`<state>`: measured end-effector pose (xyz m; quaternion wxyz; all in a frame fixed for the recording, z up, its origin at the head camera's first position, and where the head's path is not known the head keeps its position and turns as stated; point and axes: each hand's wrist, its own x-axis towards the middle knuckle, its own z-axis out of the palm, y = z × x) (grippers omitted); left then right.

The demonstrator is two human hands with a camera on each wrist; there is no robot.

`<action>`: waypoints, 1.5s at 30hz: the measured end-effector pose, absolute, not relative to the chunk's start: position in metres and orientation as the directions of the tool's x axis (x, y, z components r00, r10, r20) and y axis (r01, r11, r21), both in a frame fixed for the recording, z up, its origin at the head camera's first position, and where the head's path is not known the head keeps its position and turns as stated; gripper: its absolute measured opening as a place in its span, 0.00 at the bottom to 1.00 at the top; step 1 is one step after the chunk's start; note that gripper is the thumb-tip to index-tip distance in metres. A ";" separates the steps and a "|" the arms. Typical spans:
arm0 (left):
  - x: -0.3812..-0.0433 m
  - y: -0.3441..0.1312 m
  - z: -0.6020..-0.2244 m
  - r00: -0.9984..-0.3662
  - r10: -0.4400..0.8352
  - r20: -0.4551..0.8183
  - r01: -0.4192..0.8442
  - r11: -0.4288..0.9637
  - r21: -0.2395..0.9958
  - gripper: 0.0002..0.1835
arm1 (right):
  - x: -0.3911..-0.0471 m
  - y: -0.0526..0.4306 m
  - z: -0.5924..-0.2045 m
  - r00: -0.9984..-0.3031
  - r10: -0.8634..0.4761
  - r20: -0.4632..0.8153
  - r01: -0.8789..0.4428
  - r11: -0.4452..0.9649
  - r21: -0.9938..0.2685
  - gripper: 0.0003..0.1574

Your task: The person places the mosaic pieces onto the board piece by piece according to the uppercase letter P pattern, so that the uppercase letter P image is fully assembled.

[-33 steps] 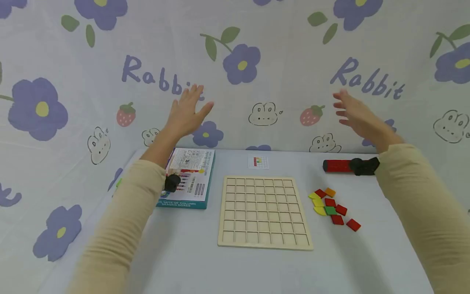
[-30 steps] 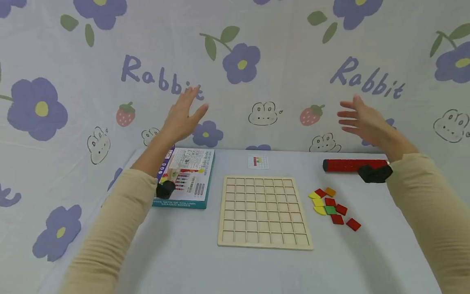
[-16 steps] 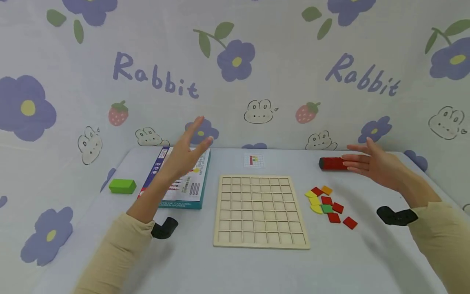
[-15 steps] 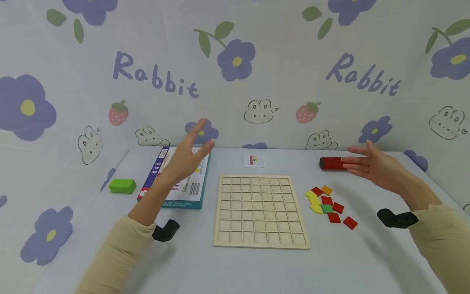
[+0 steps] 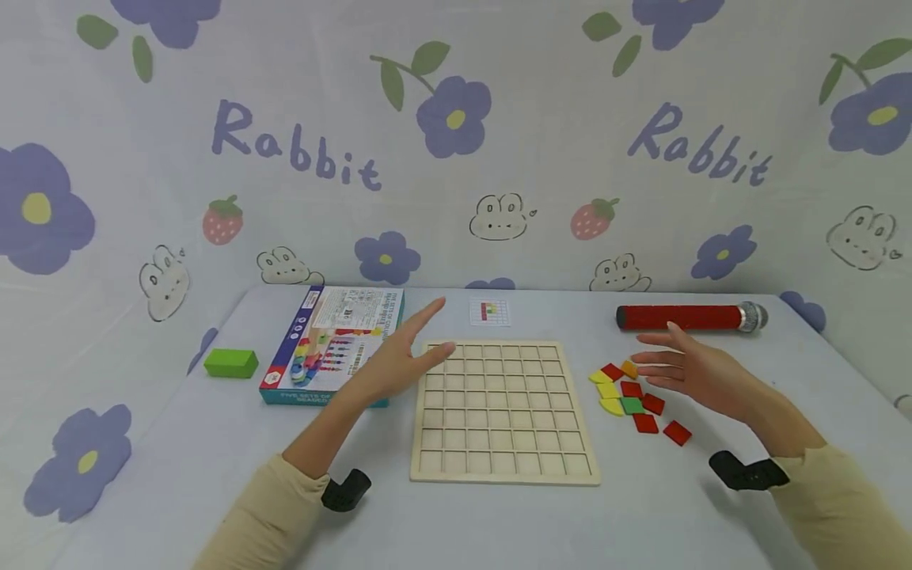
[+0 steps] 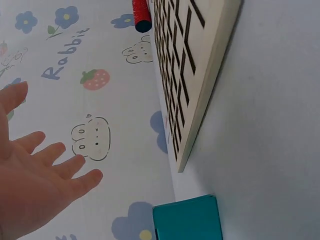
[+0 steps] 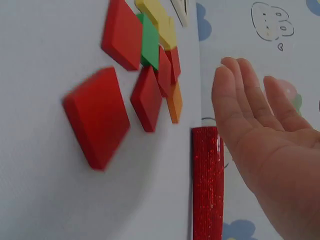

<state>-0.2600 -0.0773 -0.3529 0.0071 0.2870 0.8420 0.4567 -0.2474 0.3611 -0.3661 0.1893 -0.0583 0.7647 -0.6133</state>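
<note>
On the surface lie one bare wooden grid board and, at its right, coloured tiles, the left hand, spread and empty, now lowered near the board, the right hand, relaxed and empty, near the tiles, so both seem reachable.

Multicoloured tiles, beige gridded board, purple-flowered white backdrop

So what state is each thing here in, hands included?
Left hand: open, holding nothing
Right hand: open, holding nothing
Grid board: flat, visible cells unfilled
Coloured tiles: loose, mostly clustered together
Pattern card: flat, printed side up
Box: flat, looks closed
Microphone: lying on its side
Green block: resting flat
</note>
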 end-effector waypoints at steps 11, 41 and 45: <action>-0.273 -0.070 -0.386 -0.841 0.540 0.033 0.387 0.560 0.733 0.40 | -0.238 0.339 -0.375 -0.902 -0.330 -0.279 0.110 0.449 -0.887 0.44; -0.271 -0.075 -0.388 -0.695 0.680 -0.233 0.442 0.660 0.608 0.44 | -0.230 0.310 -0.394 -0.910 -0.415 -0.017 -0.290 0.663 -0.690 0.29; -0.270 -0.074 -0.388 -0.696 0.672 -0.252 0.438 0.676 0.592 0.45 | -0.230 0.311 -0.395 -0.900 -0.436 0.025 -0.344 0.671 -0.657 0.30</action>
